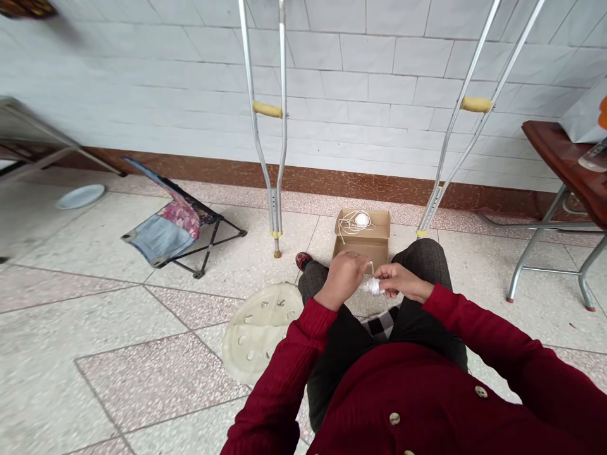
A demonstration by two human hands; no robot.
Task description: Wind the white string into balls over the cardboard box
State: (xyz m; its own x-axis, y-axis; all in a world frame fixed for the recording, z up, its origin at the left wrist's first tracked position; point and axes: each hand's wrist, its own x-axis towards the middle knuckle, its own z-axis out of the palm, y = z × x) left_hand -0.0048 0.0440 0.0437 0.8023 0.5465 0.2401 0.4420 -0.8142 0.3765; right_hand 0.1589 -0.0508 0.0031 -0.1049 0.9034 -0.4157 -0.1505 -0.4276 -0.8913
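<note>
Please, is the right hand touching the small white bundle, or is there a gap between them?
Touching. In the head view, the right hand holds the right end of the small white bundle between its fingers.

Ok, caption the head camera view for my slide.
Hands busy with a small white bundle of string before an open cardboard box, flanked by two crutches near a tiled wall.

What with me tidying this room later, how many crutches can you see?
2: one crutch stands between the folding chair and the cardboard box; the other crutch stands between the box and the brown table, its foot hidden behind the knee. Tops are cut off.
</note>
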